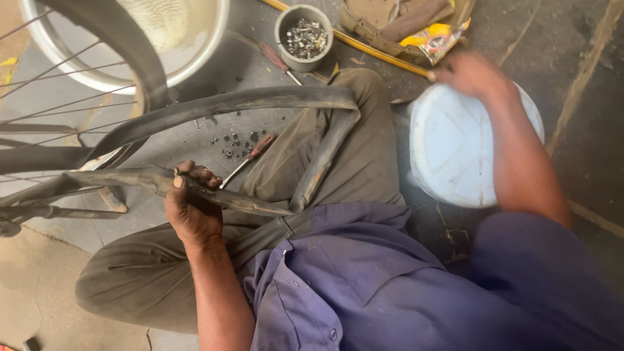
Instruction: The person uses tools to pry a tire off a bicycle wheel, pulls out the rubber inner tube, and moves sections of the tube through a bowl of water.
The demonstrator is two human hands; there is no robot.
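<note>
While the left hand [192, 211] is clamped around a flat black inner tube [260, 104], fingers curled shut on it and thumb on top, the right hand [473, 75] is stretched way out over a white bucket lid [455, 156]. That right hand is motion-blurred, so I honestly can't tell if it's open, closed or gripping something. It sits right by the end of a long yellow rod [383, 55] lying on the floor, maybe touching it, hard to say.

The tube loops from the left hand out toward the wheel [78, 84], then back across the person's knee [364, 117] and down the lap, so the leg is basically propping it up and keeping it off the dirty floor. Holding it with one fist looks like a way to keep a section pinned while the other arm is busy.

Stuff is laid out within arm's reach: a grey cup [303, 37] full of nuts and bolts up top, a red-handled screwdriver [278, 62] just beside it, another screwdriver [250, 158] near the knee, and loose nuts [231, 140] scattered on the ground between tube and wheel. A metal basin [195, 52] sits behind the spokes, and a yellow packet [434, 39] rests on a brown bag [390, 19].
</note>
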